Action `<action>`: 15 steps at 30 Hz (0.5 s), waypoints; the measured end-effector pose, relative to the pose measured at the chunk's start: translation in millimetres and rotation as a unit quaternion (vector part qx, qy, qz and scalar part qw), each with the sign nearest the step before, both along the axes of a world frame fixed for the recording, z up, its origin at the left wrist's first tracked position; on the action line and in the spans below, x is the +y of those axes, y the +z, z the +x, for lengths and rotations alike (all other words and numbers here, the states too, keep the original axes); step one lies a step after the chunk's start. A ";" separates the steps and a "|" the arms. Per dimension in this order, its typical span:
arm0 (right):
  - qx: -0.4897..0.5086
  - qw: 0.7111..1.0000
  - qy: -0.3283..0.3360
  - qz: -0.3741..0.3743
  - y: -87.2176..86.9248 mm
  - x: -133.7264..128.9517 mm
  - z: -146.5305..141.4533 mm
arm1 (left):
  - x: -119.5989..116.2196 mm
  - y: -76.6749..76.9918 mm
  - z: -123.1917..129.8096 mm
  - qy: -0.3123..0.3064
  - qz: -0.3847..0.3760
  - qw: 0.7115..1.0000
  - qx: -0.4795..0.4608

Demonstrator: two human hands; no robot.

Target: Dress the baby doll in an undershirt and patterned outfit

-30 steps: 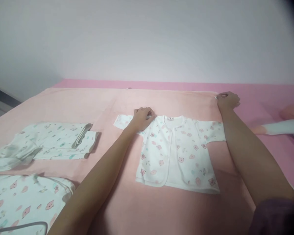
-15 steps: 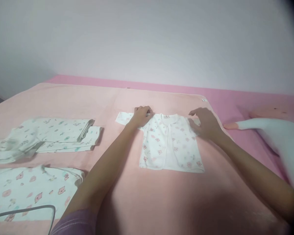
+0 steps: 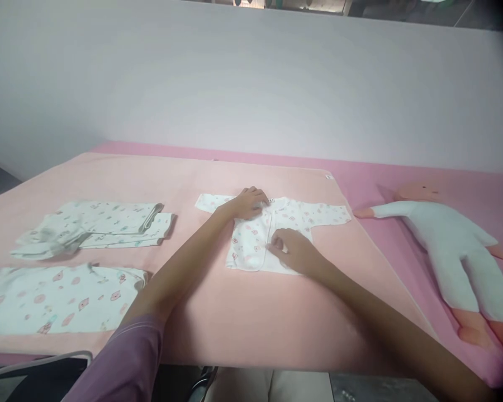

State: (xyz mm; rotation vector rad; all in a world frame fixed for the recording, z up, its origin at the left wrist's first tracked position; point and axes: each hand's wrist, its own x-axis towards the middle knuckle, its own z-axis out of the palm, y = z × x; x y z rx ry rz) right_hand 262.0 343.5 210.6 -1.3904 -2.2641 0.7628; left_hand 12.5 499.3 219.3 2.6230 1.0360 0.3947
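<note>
A small white baby shirt (image 3: 251, 240) with pink prints lies spread on the peach cloth (image 3: 235, 312), its sleeves out to both sides. My left hand (image 3: 251, 202) rests on the shirt near its collar, fingers apart and bent. Over the front opening, at mid-shirt, is my right hand (image 3: 293, 250), its thumb and index finger curled towards each other; whether they pinch the fabric is too small to tell.
Folded white clothes (image 3: 113, 218) lie at the left, with a larger printed white garment (image 3: 67, 301) nearer. A doll in white (image 3: 440, 234) lies at the right on the pink surface (image 3: 369, 190). A pale wall (image 3: 251, 84) stands behind.
My right hand has moved from the right sleeve down and left to the shirt's middle. The right sleeve is now in full view. The camera view has shifted, showing more of the doll.
</note>
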 end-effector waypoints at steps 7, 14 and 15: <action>-0.020 0.996 -0.065 -0.064 -10.7 4.0 -31.2 | 1.4 -7.8 13.4 -0.011 0.019 1.000 0.017; 0.066 0.984 -0.109 -0.125 -12.6 5.4 -21.2 | 3.6 -13.0 20.5 0.021 0.019 0.999 0.014; 0.060 0.986 -0.107 -0.111 -12.6 5.3 -20.5 | 3.5 -14.2 21.2 0.027 0.023 0.999 0.012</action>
